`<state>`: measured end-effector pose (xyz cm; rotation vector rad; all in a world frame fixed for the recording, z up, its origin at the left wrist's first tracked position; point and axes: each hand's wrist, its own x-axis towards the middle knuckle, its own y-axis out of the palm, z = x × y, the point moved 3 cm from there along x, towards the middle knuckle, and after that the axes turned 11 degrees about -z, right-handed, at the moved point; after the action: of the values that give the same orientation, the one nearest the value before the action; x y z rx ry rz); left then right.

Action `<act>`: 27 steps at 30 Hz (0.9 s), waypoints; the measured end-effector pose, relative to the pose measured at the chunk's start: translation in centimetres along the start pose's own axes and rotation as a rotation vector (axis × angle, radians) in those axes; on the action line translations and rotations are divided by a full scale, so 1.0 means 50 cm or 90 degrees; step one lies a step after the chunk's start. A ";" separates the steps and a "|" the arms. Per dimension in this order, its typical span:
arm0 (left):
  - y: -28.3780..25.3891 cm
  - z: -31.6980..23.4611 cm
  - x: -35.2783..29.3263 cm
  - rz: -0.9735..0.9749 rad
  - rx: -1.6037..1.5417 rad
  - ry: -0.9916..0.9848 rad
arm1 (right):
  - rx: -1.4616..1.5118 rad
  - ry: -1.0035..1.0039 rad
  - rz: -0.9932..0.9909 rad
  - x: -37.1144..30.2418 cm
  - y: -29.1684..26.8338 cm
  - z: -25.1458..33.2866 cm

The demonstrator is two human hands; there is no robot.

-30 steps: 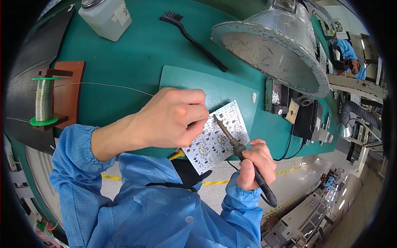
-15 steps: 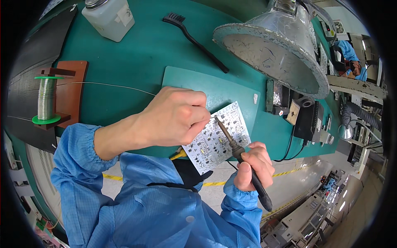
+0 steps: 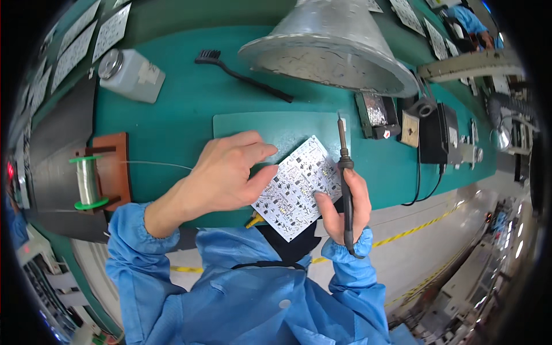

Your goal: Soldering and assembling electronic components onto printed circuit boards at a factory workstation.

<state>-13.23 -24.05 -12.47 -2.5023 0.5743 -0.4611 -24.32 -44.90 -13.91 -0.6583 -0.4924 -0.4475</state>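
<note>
A white circuit board (image 3: 296,190) dotted with small dark components lies at an angle over the near edge of a green mat (image 3: 241,122). My left hand (image 3: 227,172) is at the board's left corner, index finger and thumb apart, with nothing visible between them. Its other fingers are partly hidden. In my right hand (image 3: 361,201) is a soldering iron (image 3: 346,164), its tip pointing away from me, clear of the board. The right thumb reaches over the board's right side. Solder wire runs from a green-flanged spool (image 3: 88,183) toward my left hand, where it disappears.
A black brush (image 3: 247,79) and a white bottle (image 3: 135,75) stand or lie farther back. A metal lamp-like hood (image 3: 328,52) hangs over the far side. At right are a small metal tray (image 3: 376,112), a sponge holder (image 3: 410,127) and a black box (image 3: 440,132) with cables.
The soldering iron's tip has lifted off the board and swung away to the right. My left thumb and index finger have parted. The whole view has shifted.
</note>
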 end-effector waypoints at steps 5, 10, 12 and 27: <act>0.020 -0.032 0.005 0.100 0.009 0.039 | 0.041 -0.065 -0.039 -0.018 -0.008 -0.007; 0.046 -0.031 -0.021 0.096 -0.387 -0.287 | 0.048 -0.049 -0.072 -0.018 -0.016 0.004; 0.060 -0.026 -0.036 0.092 -0.484 -0.305 | 0.052 -0.046 -0.079 -0.018 -0.021 0.011; 0.057 0.021 0.009 0.050 -0.620 -0.465 | 0.071 -0.072 -0.085 0.021 -0.006 0.040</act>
<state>-13.28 -26.02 -14.81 -3.1861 0.6698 0.9759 -24.24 -44.02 -11.81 -0.5474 -0.6667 -0.5068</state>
